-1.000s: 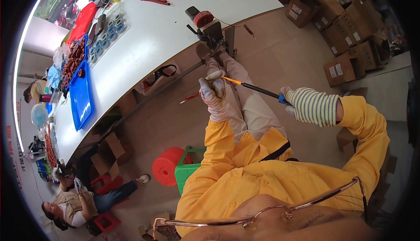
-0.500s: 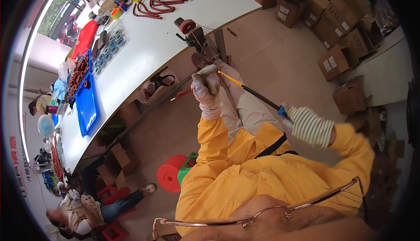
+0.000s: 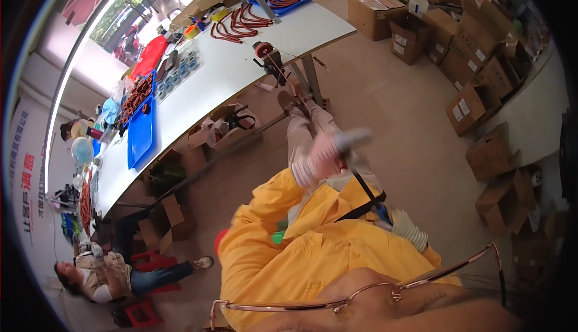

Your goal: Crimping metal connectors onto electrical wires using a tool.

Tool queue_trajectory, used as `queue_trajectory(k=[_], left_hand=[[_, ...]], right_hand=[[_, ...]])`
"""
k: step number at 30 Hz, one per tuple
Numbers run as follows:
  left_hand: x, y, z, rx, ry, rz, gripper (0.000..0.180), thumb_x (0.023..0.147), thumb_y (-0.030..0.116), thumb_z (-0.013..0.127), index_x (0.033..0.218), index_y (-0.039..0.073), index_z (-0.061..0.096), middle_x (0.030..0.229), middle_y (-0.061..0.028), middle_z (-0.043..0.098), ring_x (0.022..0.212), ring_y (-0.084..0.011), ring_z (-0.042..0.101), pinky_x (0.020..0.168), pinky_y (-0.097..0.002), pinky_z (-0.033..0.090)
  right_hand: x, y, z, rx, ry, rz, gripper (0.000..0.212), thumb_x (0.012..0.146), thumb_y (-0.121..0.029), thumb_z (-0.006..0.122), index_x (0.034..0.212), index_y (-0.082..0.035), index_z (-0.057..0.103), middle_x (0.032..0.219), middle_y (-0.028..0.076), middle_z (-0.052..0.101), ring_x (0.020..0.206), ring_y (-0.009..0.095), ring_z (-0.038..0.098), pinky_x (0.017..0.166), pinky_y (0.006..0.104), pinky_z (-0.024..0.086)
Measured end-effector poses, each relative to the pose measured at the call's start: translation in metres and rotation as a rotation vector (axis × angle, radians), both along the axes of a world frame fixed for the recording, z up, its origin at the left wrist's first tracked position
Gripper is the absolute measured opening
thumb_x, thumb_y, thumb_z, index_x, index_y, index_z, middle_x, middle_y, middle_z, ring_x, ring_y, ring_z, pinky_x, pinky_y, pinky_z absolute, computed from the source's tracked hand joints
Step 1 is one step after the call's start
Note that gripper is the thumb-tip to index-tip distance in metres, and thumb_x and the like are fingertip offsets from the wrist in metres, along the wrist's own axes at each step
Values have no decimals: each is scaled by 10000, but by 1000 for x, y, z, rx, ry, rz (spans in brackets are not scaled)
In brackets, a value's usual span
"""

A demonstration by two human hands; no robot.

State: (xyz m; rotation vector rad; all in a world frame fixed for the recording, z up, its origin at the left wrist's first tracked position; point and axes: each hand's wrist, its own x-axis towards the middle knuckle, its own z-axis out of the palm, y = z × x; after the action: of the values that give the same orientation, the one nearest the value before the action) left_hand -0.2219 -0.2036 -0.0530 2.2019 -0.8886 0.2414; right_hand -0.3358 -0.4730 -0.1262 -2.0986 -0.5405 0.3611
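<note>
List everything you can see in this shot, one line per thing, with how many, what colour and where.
Long table: one, white, upper left.
Tray: one, blue, on the table's left part.
Cable loops: several, red, far end of the table.
Small clamped device: one, dark with a red wheel, at the table's near edge.
Cardboard boxes: many, brown, on the floor at right and under the table.
Stools: two, red, lower left floor.
Seated person: one, lower left.
Long thin tool: one, dark shaft, between the two hands.
Left hand: gloved, pinkish white, gripping the tool's upper end.
Right hand: striped glove, at the tool's lower end.
</note>
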Motion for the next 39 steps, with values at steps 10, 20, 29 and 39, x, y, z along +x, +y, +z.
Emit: queue_trajectory(k=[10, 20, 29, 39], left_hand=[[100, 113, -9, 508, -554, 339, 706, 704, 160, 651, 1323, 32, 337, 1298, -199, 414, 1272, -370, 321, 1049, -463, 280], [181, 137, 21, 556, -337, 363, 551, 779, -19, 517, 1310, 94, 424, 855, -105, 642, 704, -280, 629, 626, -347, 506], [272, 191, 104, -777, -58, 453, 255, 929, 97, 493, 1165, 61, 582, 897, -41, 642, 774, -64, 578, 660, -160, 462], [313, 230, 50, -1050, 620, 617, 314, 912, 272, 507, 1124, 49, 569, 463, 75, 267, 341, -59, 227, 331, -224, 176]], right_hand=[[4, -43, -4, 268, 538, 72, 471, 769, -241, 667, 1165, -62, 487, 944, 129, 608, 770, 235, 604, 735, 349, 488], [164, 68, 16, 670, 231, -720, 268, 880, -207, 545, 1114, -90, 485, 655, -21, 456, 460, 77, 433, 409, 237, 376], [190, 152, 19, 595, 614, -14, 364, 864, -290, 609, 1054, 12, 535, 687, 11, 523, 546, 90, 501, 481, 227, 432], [262, 203, 11, 557, 701, 200, 406, 876, -382, 578, 1082, -35, 541, 663, -29, 467, 530, 53, 440, 466, 194, 385]])
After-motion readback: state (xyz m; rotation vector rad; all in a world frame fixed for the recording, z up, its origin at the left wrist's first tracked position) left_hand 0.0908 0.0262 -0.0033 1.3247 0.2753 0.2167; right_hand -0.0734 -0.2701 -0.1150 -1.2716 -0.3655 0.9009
